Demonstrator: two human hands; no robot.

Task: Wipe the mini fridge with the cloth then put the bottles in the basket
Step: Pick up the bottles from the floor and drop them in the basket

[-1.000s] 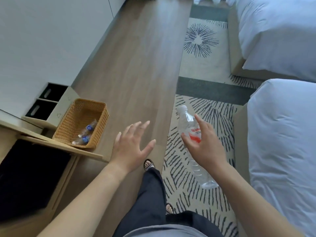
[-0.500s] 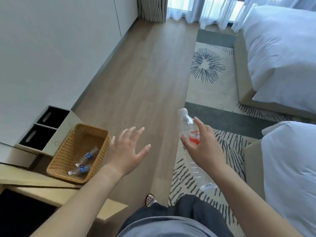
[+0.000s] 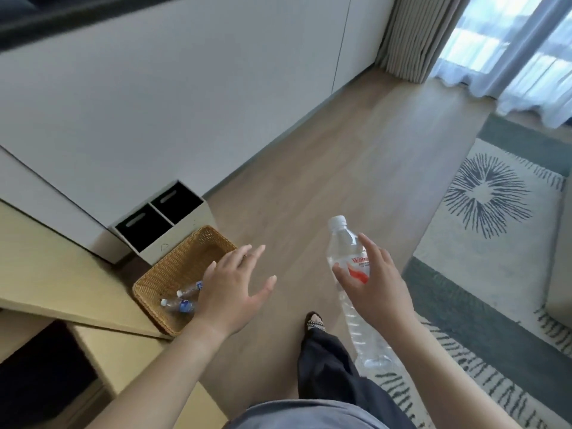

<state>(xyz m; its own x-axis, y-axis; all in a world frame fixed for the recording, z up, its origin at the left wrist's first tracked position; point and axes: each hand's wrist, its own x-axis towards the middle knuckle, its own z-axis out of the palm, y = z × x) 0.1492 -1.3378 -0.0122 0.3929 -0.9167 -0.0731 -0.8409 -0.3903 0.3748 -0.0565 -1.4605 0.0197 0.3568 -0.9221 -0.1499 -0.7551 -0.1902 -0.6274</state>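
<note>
My right hand (image 3: 374, 289) grips a tall clear water bottle (image 3: 346, 246) with a white cap and a red label, held slanted above the wooden floor. A woven basket (image 3: 182, 261) stands on the floor at lower left, and two small clear bottles with blue labels (image 3: 181, 301) lie inside it. My left hand (image 3: 235, 292) hovers over the basket's right edge with its fingers spread and nothing in it. No cloth is in view. The dark opening under the wooden unit (image 3: 40, 379) at bottom left may be the mini fridge; I cannot tell.
A white two-slot bin (image 3: 185, 230) stands against the wall behind the basket. A light wooden counter (image 3: 52, 274) runs along the left. A patterned rug (image 3: 495, 243) and a bed edge lie to the right, curtains at the far end. My leg and sandalled foot (image 3: 314, 323) stand between.
The view has tilted up and moved closer to the basket. My left hand has come over the basket's right edge. My right hand keeps hold of the tall bottle.
</note>
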